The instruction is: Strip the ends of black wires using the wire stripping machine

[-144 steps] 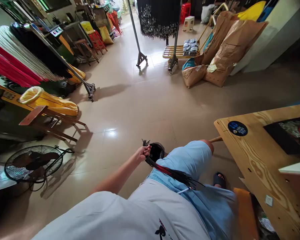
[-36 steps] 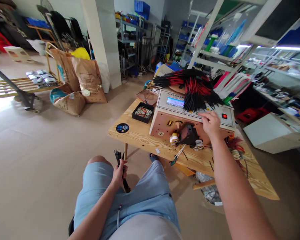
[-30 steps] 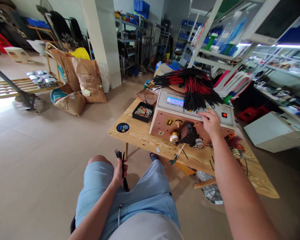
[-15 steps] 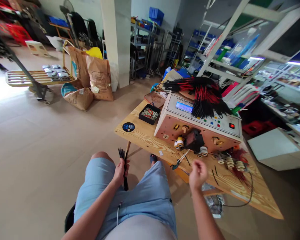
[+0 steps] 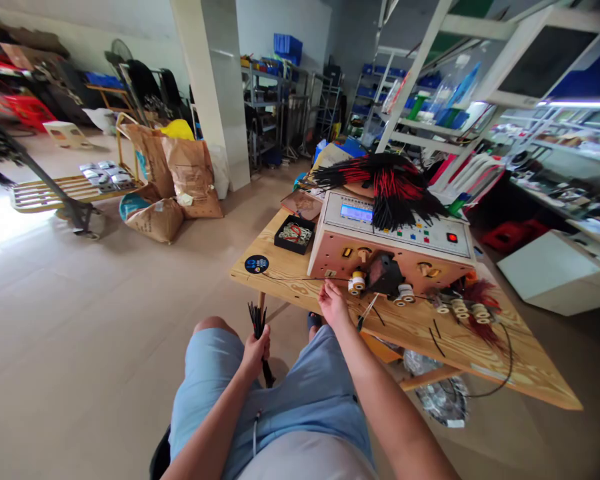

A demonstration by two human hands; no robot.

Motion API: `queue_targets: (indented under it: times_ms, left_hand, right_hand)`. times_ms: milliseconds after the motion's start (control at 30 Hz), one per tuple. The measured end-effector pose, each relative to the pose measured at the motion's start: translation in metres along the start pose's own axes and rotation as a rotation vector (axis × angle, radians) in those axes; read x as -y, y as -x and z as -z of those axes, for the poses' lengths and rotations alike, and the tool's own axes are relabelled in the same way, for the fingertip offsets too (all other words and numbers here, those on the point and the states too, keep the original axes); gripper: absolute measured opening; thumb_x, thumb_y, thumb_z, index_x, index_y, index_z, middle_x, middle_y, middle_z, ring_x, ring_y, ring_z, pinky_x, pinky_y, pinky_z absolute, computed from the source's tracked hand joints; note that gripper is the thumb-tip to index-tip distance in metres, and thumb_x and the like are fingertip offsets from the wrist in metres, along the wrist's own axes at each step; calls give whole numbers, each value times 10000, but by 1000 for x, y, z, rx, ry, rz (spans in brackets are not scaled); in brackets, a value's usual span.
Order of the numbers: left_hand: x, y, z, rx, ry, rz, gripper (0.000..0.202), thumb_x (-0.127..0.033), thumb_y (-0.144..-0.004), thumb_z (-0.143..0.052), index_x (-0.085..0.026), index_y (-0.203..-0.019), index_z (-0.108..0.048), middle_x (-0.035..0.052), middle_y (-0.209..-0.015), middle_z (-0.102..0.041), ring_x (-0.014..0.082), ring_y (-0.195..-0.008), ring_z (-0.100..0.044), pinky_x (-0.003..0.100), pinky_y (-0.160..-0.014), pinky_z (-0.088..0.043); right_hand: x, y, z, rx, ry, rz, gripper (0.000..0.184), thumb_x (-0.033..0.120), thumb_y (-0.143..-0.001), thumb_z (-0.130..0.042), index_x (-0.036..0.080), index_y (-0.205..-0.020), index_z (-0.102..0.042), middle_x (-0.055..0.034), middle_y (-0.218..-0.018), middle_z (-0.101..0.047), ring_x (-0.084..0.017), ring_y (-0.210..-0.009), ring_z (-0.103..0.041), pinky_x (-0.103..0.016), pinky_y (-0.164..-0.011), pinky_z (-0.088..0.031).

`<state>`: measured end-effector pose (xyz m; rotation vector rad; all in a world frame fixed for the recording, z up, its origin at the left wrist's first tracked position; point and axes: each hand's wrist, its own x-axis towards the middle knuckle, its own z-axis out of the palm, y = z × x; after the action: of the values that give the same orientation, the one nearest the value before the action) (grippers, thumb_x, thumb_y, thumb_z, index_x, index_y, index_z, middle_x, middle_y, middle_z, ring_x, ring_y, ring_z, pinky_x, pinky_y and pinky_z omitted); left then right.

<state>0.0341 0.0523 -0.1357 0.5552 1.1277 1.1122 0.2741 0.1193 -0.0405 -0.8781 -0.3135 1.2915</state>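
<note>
My left hand point(image 5: 256, 353) is closed around a bundle of cut black wires point(image 5: 257, 319), held upright over my lap, with its lower end sticking out below the fist. At the front of a wire-cutting machine point(image 5: 395, 248), my right hand point(image 5: 334, 303) pinches at a thin black wire point(image 5: 300, 279). That wire runs left from the white and yellow rollers point(image 5: 357, 282) across the table edge. To the right of the rollers is a dark block point(image 5: 385, 273) on the machine's face. A large pile of black and red wires point(image 5: 385, 180) lies on top of the machine.
On the wooden table point(image 5: 520, 373) are a black box point(image 5: 295, 235) of coiled wires, a round dark sticker point(image 5: 257, 264), tweezers point(image 5: 367, 312), short black wire pieces point(image 5: 436, 339) and several spools point(image 5: 460, 308). Paper sacks point(image 5: 193, 177) and a trolley point(image 5: 45, 197) stand left on the floor.
My right hand has moved left along the machine's front to the thin wire, which now stretches left of the rollers. My left hand keeps the bundle. The view has turned slightly.
</note>
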Motion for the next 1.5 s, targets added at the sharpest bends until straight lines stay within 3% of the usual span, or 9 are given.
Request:
queue_targets:
  times_ms: [167,433,767,1000,1167,1233,1367,1500]
  left_hand:
    - [-2,-2,9,-1,20,8,551,-643,-644,-810,-223,-745,-468,-138,-467,-337,38,-340,-240,184,-332,-185]
    - [-11,1,10,-10,20,20,597,-657,-579,-837,-193,-805,-536,-140,-472,-337,30,-336,-249,171,-332,-187]
    - [-8,-7,-1,116,8,42,509,-533,-632,-868,-195,-809,-531,-133,-516,-344,20,-364,-270,151,-334,-222]
    - [-8,-5,-3,115,-12,46,491,-524,-648,-861,-192,-830,-548,-135,-509,-332,22,-363,-264,154,-340,-220]
    - [-13,1,-4,90,25,15,459,-495,-676,-856,-200,-791,-524,-135,-499,-311,25,-362,-241,160,-341,-207]
    - [-15,4,-3,67,29,-45,442,-511,-710,-828,-201,-768,-519,-133,-496,-301,27,-360,-230,164,-340,-197]
    - [-14,13,-3,47,-56,-167,450,-595,-766,-749,-186,-744,-563,-119,-457,-320,37,-352,-251,173,-348,-202]
    - [-7,26,-14,220,-278,-136,527,-671,-723,-740,-154,-740,-636,-34,-503,-513,68,-379,-393,200,-371,-283]
  right_hand:
    - [-3,-13,-18,38,-114,56,344,171,-695,-841,222,-993,-677,35,-736,-637,-87,-612,-557,-197,-540,-452]
    - [7,-12,-35,-23,-113,80,278,334,-768,-833,209,-961,-677,34,-691,-621,-97,-564,-526,-215,-507,-413]
    - [13,-21,-32,-53,-171,49,221,391,-901,-693,171,-897,-680,38,-592,-597,-94,-493,-450,-218,-472,-322]
    - [6,-11,-34,-14,-54,26,293,463,-856,-736,177,-889,-686,39,-622,-599,-88,-507,-449,-208,-472,-343]
    - [-25,27,-17,75,188,111,418,591,-786,-749,185,-874,-706,23,-653,-594,-97,-509,-455,-222,-458,-346]
    - [-47,52,1,96,353,153,464,653,-807,-695,190,-841,-708,11,-653,-587,-103,-506,-453,-226,-446,-330]
    - [-98,100,45,104,649,96,559,730,-828,-600,180,-757,-673,-2,-592,-567,-121,-499,-457,-238,-452,-345]
    - [-125,121,61,191,722,-40,588,760,-815,-578,179,-746,-633,10,-564,-564,-123,-456,-463,-243,-435,-364]
